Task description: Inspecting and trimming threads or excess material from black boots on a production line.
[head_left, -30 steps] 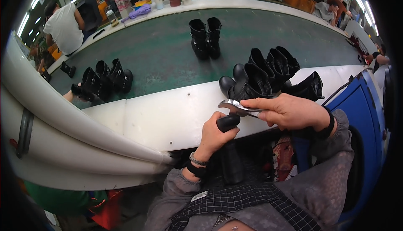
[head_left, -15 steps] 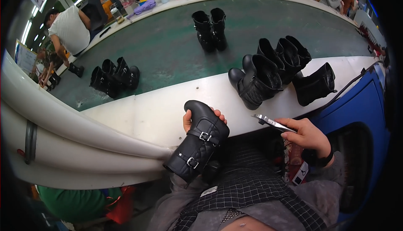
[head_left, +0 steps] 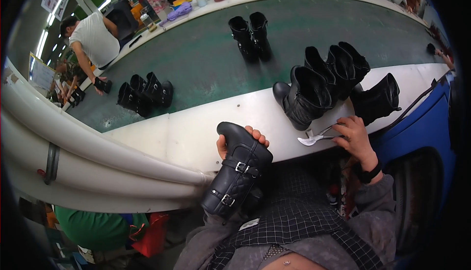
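Observation:
My left hand (head_left: 257, 136) is closed round the foot of a black ankle boot (head_left: 238, 164). The boot is tilted, toe up, its shaft pointing down toward my lap. Two silver buckled straps and a quilted panel show on its side; most of my palm is hidden behind it. At the right, my right hand (head_left: 354, 136) grips the handles of a silver plier-like hand tool (head_left: 316, 138) between thumb and fingers. The tool's curved, shiny head points left over the white ledge (head_left: 196, 118). Whether it touches the ledge I cannot tell.
Several black boots (head_left: 311, 98) stand just beyond my right hand, one lying tilted (head_left: 378, 98). More boots (head_left: 145, 95) sit on the green belt (head_left: 196, 64), another pair (head_left: 250, 37) farther off. A white pipe (head_left: 98, 147) runs at left; a co-worker (head_left: 95, 39) handles a boot.
My right hand has moved forward, close to the standing boots, and the tool now shows spread handles. The boot in my left hand stays nearly in place. The co-worker's arm has shifted.

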Demonstrator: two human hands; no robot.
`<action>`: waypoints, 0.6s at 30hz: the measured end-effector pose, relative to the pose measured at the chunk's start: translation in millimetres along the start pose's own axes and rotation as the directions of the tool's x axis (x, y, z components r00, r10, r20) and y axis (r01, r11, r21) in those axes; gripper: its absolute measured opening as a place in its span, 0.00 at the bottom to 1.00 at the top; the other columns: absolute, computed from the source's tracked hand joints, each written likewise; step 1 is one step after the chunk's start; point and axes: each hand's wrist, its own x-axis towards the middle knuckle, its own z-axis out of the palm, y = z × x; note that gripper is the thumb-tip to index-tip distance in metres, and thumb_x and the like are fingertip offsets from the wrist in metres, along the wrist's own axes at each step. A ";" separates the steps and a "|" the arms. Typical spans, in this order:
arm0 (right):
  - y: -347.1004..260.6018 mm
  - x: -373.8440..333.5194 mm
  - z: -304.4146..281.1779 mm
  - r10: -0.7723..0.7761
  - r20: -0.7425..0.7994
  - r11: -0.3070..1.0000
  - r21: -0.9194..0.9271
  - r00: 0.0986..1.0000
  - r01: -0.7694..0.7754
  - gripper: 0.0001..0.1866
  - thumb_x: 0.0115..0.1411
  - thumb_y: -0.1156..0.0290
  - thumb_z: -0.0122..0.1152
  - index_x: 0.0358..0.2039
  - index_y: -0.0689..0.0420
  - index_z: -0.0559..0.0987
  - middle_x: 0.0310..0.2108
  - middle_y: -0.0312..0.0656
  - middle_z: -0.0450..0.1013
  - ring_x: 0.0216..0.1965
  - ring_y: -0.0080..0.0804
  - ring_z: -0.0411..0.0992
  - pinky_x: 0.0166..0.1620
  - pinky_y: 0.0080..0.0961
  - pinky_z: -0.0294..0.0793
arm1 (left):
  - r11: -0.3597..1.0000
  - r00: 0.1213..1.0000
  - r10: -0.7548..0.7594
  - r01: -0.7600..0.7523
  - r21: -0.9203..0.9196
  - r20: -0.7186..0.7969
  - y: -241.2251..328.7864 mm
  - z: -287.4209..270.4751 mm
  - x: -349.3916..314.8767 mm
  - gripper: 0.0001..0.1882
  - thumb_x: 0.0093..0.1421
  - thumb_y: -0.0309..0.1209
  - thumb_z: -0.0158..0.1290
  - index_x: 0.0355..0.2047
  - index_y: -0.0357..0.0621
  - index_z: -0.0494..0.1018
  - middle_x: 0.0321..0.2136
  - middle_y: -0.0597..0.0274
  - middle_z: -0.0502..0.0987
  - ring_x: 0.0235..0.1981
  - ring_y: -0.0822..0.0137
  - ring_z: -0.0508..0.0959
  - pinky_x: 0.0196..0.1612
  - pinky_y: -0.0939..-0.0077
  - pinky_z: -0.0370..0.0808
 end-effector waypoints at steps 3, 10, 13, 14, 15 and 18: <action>10.4 -4.0 10.5 0.086 -0.112 0.995 0.066 0.990 -0.079 0.21 0.40 0.71 0.70 0.39 0.54 0.80 0.42 0.41 0.73 0.46 0.43 0.68 0.48 0.37 0.66 | 0.997 1.000 0.012 -0.012 0.079 0.008 -3.7 1.0 3.5 0.35 0.53 0.61 0.54 0.40 0.38 0.68 0.38 0.55 0.73 0.44 0.57 0.73 0.54 0.60 0.66; -44.1 -17.8 14.3 0.130 -0.203 0.963 0.258 0.970 -0.075 0.30 0.40 0.70 0.70 0.47 0.61 0.76 0.48 0.51 0.71 0.49 0.51 0.68 0.51 0.41 0.69 | 0.995 0.999 0.009 -0.014 0.095 0.054 -12.3 7.4 3.2 0.36 0.53 0.61 0.53 0.41 0.37 0.70 0.41 0.52 0.74 0.46 0.56 0.73 0.56 0.60 0.65; -94.3 -15.2 24.1 0.064 -0.081 0.891 0.453 0.995 -0.020 0.43 0.40 0.68 0.73 0.59 0.58 0.67 0.57 0.53 0.64 0.56 0.54 0.66 0.57 0.41 0.67 | 0.999 0.926 -0.041 0.047 0.006 -0.375 -18.8 13.4 -2.0 0.37 0.55 0.60 0.51 0.43 0.31 0.72 0.43 0.45 0.76 0.45 0.48 0.77 0.54 0.54 0.72; -107.3 -10.2 30.7 -0.003 -0.097 0.847 0.529 0.995 0.055 0.46 0.41 0.68 0.73 0.62 0.57 0.64 0.59 0.54 0.60 0.57 0.54 0.64 0.58 0.41 0.66 | 0.996 0.887 -0.069 0.088 0.021 -0.457 -21.6 15.0 -2.9 0.36 0.56 0.59 0.50 0.43 0.32 0.71 0.41 0.46 0.77 0.43 0.50 0.78 0.51 0.56 0.75; -118.7 -3.2 39.1 -0.047 -0.060 0.809 0.583 0.997 0.074 0.48 0.42 0.67 0.73 0.64 0.55 0.61 0.61 0.55 0.57 0.59 0.55 0.62 0.60 0.40 0.65 | 0.989 0.877 -0.096 0.136 0.053 -0.471 -24.7 16.3 -2.9 0.35 0.57 0.58 0.50 0.44 0.32 0.71 0.39 0.47 0.78 0.41 0.52 0.79 0.48 0.59 0.77; -136.1 18.1 61.0 -0.012 -0.102 0.692 0.717 0.995 0.082 0.42 0.47 0.70 0.70 0.63 0.54 0.62 0.61 0.57 0.56 0.60 0.54 0.61 0.61 0.38 0.63 | 0.957 0.851 -0.044 0.187 0.224 -0.523 -42.0 20.0 -7.2 0.28 0.64 0.50 0.48 0.47 0.34 0.70 0.41 0.50 0.78 0.40 0.59 0.80 0.47 0.66 0.78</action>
